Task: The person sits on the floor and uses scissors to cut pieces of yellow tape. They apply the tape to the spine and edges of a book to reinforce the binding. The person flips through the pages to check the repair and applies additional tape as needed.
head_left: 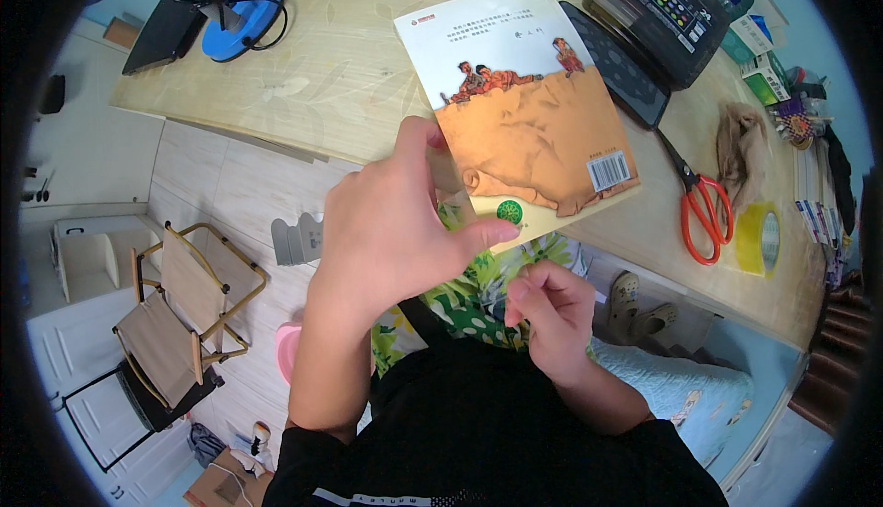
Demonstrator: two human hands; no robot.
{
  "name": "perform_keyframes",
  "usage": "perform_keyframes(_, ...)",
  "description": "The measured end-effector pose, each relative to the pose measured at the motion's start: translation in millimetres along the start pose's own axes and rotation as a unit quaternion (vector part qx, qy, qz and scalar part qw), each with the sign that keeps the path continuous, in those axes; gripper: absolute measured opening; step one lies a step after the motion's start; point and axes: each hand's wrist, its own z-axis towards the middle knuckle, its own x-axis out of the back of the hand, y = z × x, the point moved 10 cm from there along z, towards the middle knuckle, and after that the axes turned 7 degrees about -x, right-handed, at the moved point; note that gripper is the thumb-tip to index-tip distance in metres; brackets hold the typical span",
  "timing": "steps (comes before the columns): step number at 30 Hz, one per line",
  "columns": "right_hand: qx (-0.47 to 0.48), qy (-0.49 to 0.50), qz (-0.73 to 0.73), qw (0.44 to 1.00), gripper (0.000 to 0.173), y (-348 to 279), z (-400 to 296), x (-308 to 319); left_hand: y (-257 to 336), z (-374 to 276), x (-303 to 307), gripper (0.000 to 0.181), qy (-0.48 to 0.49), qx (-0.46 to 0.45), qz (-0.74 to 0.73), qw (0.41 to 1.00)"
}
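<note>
A paperback book (531, 114) lies with its back cover up, its lower edge reaching past the desk's front edge. The cover shows orange rock, small drawn figures, a barcode and a green round emblem. My left hand (386, 231) grips the book's lower left side, thumb on the cover near the emblem. Something clear like film or tape shows beside that hand at the book's edge. Below the book, my right hand (559, 314) is raised with thumb and forefinger together; whether they pinch something clear cannot be told. Red-handled scissors (707, 217) and a yellow tape roll (757, 239) lie right of the book.
A black tablet-like object (614, 66) lies beside the book, by a dark marker case (659, 17). Brown cloth (739, 148) and small boxes (764, 78) are at the right. A blue round lamp base (245, 21) stands at the left. Below are a folding chair (190, 300) and a pink basin (288, 350).
</note>
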Motion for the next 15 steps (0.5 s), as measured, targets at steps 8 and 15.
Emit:
perform_keyframes(8,0.005,0.006,-0.016,1.000,0.018,-1.2,1.8,3.0,3.9,-19.8,-5.1,0.082,-0.016,-0.005,-0.060,0.998)
perform_keyframes(15,0.010,0.003,-0.052,0.999,0.020,1.8,3.2,2.2,-44.1,-56.7,-54.7,0.061,-0.024,0.127,-0.489,0.863)
